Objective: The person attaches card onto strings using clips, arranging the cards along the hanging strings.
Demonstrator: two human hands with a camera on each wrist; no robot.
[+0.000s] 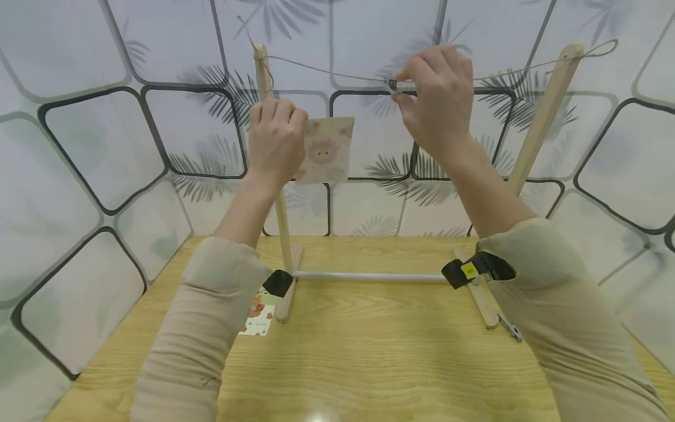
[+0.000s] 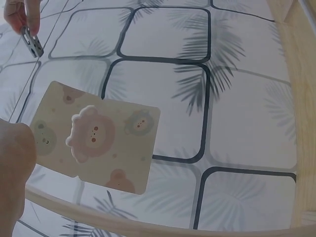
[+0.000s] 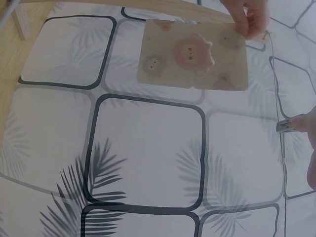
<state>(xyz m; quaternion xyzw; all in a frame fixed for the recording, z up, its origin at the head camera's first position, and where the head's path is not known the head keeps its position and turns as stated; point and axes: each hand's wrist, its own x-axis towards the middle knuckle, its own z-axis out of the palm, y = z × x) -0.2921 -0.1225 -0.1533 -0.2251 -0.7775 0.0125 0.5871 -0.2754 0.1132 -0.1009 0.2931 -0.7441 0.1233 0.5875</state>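
My left hand (image 1: 278, 138) pinches a cream card (image 1: 329, 149) by its upper edge, left of centre and below the string. In the left wrist view the card (image 2: 98, 143) shows pink and grey cartoon animal faces. Higher up and to the right, my right hand (image 1: 440, 97) pinches a small silver metal clip (image 1: 391, 84) between thumb and fingertips. The clip (image 3: 285, 126) is at the thin twine (image 1: 329, 72), which sags between two wooden posts; whether its jaws grip the twine I cannot tell. Card and clip are apart.
A left wooden post (image 1: 285, 228) and a right wooden post (image 1: 545, 117) stand on wooden feet, joined low down by a white rod (image 1: 369, 276). Another metal clip (image 1: 510, 328) lies by the right foot. A second card (image 1: 261, 316) lies partly behind my left sleeve.
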